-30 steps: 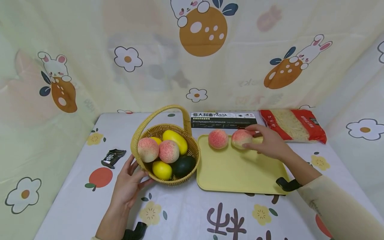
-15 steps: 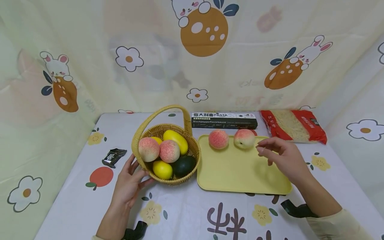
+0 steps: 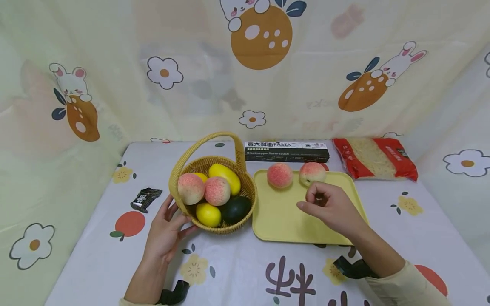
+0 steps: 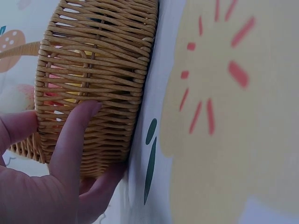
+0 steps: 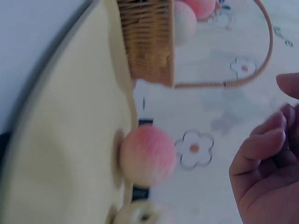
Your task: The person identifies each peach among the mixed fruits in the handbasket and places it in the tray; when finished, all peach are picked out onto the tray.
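- Touching wicker basket [image 4: 112, 116] with wide-spread fingers of left hand [image 3: 164, 236].
- Holding right hand [image 3: 337, 210] above yellow tray [image 3: 275, 225], near paler peach [image 3: 311, 171], with fingers loosely curled.

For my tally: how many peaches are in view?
4: a left peach and a right peach in the basket; a redder peach and a paler peach at the far edge of the tray. More could hide in the basket.

soft, bright, even light fills the head view, crisp around the basket [image 3: 229, 228]. the right wrist view is dimmer and bluish, with the tray [image 5: 70, 121] beside the basket blurred and faintly shadowed.
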`<state>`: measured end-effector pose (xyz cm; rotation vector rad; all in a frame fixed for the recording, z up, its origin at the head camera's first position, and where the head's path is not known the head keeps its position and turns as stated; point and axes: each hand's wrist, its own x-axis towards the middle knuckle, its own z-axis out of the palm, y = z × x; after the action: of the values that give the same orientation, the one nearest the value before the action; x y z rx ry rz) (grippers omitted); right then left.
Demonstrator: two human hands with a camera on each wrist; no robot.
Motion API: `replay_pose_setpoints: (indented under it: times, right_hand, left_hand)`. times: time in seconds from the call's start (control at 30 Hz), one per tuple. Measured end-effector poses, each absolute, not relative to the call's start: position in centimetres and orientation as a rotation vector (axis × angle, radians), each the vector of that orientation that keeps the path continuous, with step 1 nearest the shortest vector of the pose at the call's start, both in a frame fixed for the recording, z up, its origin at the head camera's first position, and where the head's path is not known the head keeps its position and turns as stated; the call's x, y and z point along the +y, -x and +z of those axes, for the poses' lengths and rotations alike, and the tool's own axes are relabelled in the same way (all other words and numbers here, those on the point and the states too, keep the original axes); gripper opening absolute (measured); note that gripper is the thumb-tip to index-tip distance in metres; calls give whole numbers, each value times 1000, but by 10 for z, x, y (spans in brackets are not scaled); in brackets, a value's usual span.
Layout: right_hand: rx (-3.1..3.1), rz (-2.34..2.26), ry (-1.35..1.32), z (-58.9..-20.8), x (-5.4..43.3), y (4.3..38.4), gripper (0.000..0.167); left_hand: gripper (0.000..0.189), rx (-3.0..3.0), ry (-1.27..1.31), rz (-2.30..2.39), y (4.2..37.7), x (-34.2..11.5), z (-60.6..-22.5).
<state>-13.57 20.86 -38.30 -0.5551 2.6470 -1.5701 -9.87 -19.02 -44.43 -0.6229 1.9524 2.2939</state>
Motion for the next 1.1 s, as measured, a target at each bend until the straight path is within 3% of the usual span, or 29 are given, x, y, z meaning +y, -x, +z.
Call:
replay_pose_setpoints:
  times: [0.17, 0.43, 0.6, 0.83, 1.1]
  right_hand:
    - [2559, -1481, 733, -362, 180, 151, 21]
    - [2392, -1334, 935, -340, 125, 181, 67]
    - [2361, -1124, 1060, -331, 92, 194, 84]
    - [2294, -975, 1242, -322, 50, 208, 87]
    - [2285, -789, 1232, -322, 11, 219, 94]
  left_hand:
    - [97, 1946, 621, 2295, 98, -190, -442]
    - [97, 1932, 625, 2285, 97, -190, -440]
    - [97, 1933, 626, 2279, 98, -190, -439]
    - [98, 1918, 617, 2276, 99, -191, -439]
    - [97, 1912, 601, 2266, 99, -193, -438]
